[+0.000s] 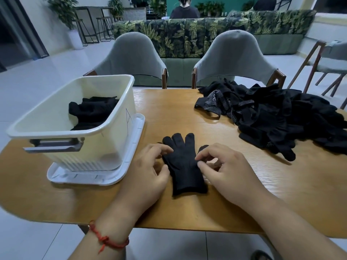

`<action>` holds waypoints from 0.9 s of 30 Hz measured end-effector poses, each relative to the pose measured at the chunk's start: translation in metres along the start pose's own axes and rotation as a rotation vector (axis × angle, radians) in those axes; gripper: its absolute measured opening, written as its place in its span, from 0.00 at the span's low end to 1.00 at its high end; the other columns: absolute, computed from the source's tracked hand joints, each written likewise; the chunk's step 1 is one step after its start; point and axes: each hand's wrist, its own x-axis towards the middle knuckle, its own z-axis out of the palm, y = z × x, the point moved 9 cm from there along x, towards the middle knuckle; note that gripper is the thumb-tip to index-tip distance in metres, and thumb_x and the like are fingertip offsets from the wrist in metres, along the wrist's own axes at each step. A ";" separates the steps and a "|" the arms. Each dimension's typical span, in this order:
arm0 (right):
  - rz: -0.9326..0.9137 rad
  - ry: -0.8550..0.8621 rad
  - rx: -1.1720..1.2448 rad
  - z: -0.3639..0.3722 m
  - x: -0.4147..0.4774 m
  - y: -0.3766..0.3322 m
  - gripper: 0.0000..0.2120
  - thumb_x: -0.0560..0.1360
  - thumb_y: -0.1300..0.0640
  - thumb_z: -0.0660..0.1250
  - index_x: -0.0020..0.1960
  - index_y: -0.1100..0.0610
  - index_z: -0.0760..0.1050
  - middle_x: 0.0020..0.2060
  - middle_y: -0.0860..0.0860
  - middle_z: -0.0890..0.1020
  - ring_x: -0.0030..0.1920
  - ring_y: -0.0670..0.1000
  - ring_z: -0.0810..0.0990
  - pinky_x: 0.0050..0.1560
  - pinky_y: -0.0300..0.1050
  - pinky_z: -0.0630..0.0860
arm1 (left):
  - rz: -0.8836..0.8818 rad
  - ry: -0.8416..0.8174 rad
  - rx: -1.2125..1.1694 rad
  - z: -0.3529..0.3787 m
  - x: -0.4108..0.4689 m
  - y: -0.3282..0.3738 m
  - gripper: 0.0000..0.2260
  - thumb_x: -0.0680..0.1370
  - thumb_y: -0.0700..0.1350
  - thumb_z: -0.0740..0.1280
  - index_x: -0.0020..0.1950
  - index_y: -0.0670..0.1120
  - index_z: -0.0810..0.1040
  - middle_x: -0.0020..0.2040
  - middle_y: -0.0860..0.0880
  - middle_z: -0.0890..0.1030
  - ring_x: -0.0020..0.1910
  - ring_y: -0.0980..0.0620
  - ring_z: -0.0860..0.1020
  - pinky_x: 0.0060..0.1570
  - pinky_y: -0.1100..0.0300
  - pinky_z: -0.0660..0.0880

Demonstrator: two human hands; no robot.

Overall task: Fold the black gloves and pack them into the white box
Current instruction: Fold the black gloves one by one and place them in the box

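A black glove lies flat on the wooden table in front of me, fingers pointing away. My left hand rests at its left edge with fingertips touching the fabric. My right hand pinches the glove's right edge near the thumb. The white box stands at the left on its upturned lid, with several black gloves inside. A heap of loose black gloves lies at the right of the table.
Two grey chairs stand at the table's far side, a third chair at the right. A leaf-patterned sofa and a seated person are beyond. The table's near edge is rounded.
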 end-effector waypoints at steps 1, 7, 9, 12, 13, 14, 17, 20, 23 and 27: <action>-0.007 -0.029 -0.020 0.003 -0.001 0.000 0.04 0.79 0.52 0.74 0.50 0.42 0.82 0.48 0.38 0.82 0.54 0.44 0.80 0.52 0.40 0.78 | 0.047 -0.009 0.004 -0.001 -0.001 0.007 0.19 0.77 0.33 0.69 0.58 0.57 0.81 0.57 0.60 0.78 0.62 0.54 0.77 0.57 0.65 0.74; -0.020 -0.128 -0.145 0.015 0.000 0.006 0.10 0.76 0.38 0.71 0.56 0.38 0.79 0.53 0.33 0.77 0.60 0.41 0.74 0.60 0.37 0.71 | 0.141 -0.218 0.152 0.022 -0.006 0.012 0.03 0.81 0.52 0.68 0.52 0.60 0.79 0.61 0.64 0.77 0.63 0.56 0.77 0.58 0.53 0.77; -0.020 -0.127 -0.132 0.014 0.000 0.005 0.12 0.76 0.36 0.69 0.56 0.37 0.80 0.53 0.33 0.77 0.60 0.41 0.73 0.60 0.36 0.70 | 0.121 -0.221 0.125 0.023 -0.004 0.009 0.03 0.80 0.51 0.68 0.50 0.60 0.78 0.61 0.65 0.78 0.61 0.57 0.78 0.54 0.55 0.78; -0.053 -0.142 -0.153 0.012 -0.003 -0.001 0.10 0.77 0.39 0.71 0.57 0.38 0.80 0.55 0.33 0.77 0.62 0.41 0.73 0.61 0.35 0.69 | 0.097 -0.224 0.083 0.021 -0.003 0.005 0.06 0.80 0.47 0.69 0.48 0.60 0.78 0.61 0.66 0.78 0.62 0.58 0.78 0.50 0.58 0.77; -0.082 -0.156 -0.153 0.012 -0.004 -0.006 0.09 0.78 0.40 0.72 0.57 0.38 0.80 0.55 0.34 0.78 0.63 0.41 0.73 0.61 0.35 0.70 | 0.093 -0.227 0.073 0.020 -0.002 0.004 0.07 0.80 0.47 0.70 0.48 0.60 0.78 0.61 0.66 0.78 0.63 0.58 0.78 0.53 0.57 0.77; -0.113 -0.180 -0.140 0.012 -0.006 -0.010 0.09 0.78 0.40 0.73 0.56 0.39 0.81 0.56 0.34 0.78 0.64 0.42 0.74 0.62 0.36 0.70 | 0.089 -0.232 0.063 0.020 -0.002 0.003 0.07 0.81 0.47 0.70 0.48 0.60 0.79 0.61 0.65 0.79 0.64 0.58 0.78 0.56 0.55 0.78; -0.198 -0.287 -0.156 0.018 -0.013 -0.021 0.09 0.76 0.37 0.74 0.53 0.39 0.81 0.57 0.33 0.78 0.64 0.44 0.75 0.62 0.39 0.71 | 0.087 -0.242 0.027 0.019 -0.002 0.002 0.08 0.81 0.45 0.70 0.52 0.59 0.80 0.61 0.65 0.79 0.64 0.56 0.78 0.58 0.52 0.78; -0.252 -0.265 -0.243 0.021 -0.014 -0.027 0.09 0.75 0.39 0.73 0.52 0.40 0.81 0.55 0.34 0.78 0.59 0.44 0.76 0.57 0.43 0.75 | 0.072 -0.244 0.005 0.018 -0.003 0.000 0.14 0.81 0.41 0.69 0.58 0.61 0.79 0.61 0.64 0.80 0.63 0.55 0.79 0.58 0.49 0.78; -0.311 -0.197 -0.311 0.024 -0.015 -0.035 0.06 0.74 0.44 0.72 0.49 0.44 0.81 0.53 0.36 0.80 0.54 0.45 0.78 0.49 0.47 0.78 | 0.074 -0.255 0.006 0.018 -0.002 0.000 0.20 0.78 0.35 0.68 0.60 0.60 0.79 0.63 0.65 0.79 0.67 0.57 0.77 0.65 0.54 0.76; -0.352 -0.182 -0.357 0.030 -0.014 -0.038 0.05 0.74 0.48 0.70 0.49 0.47 0.81 0.52 0.39 0.81 0.52 0.47 0.78 0.51 0.49 0.77 | 0.086 -0.284 0.014 0.020 -0.001 0.000 0.22 0.77 0.35 0.68 0.62 0.60 0.80 0.66 0.66 0.77 0.72 0.59 0.73 0.69 0.55 0.73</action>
